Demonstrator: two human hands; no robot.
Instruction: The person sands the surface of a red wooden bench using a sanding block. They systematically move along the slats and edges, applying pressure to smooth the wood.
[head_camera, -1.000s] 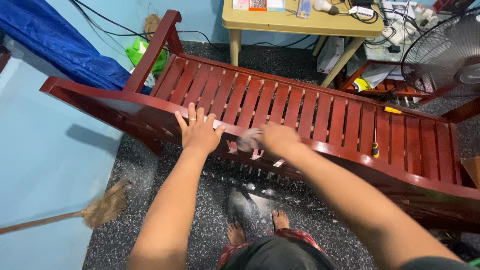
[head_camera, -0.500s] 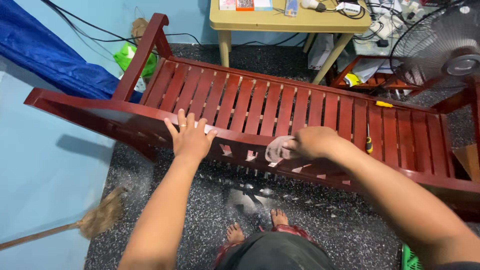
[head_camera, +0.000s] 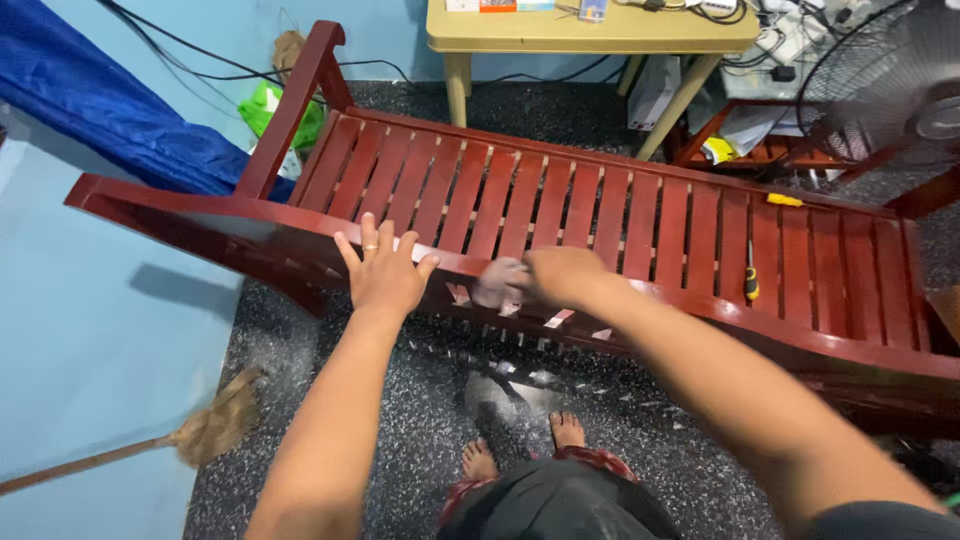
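Observation:
A long dark red wooden bench (head_camera: 620, 210) with a slatted seat lies in front of me. My left hand (head_camera: 383, 268) rests flat on its top rail, fingers spread, a ring on one finger. My right hand (head_camera: 558, 274) grips a small pale rag (head_camera: 497, 283) and presses it against the same rail, just right of the left hand. Light patches of bare wood or paper scraps show on the rail's front face below the rag.
A screwdriver with a yellow and black handle (head_camera: 750, 281) lies on the seat slats at right. A yellow table (head_camera: 590, 40) and a fan (head_camera: 890, 80) stand behind. A broom (head_camera: 210, 430) lies on the speckled floor at left. My bare feet (head_camera: 520, 450) are below.
My right hand with the rag has slid along the rail, first rightward, then back left toward my left hand. The left hand stays planted on the rail.

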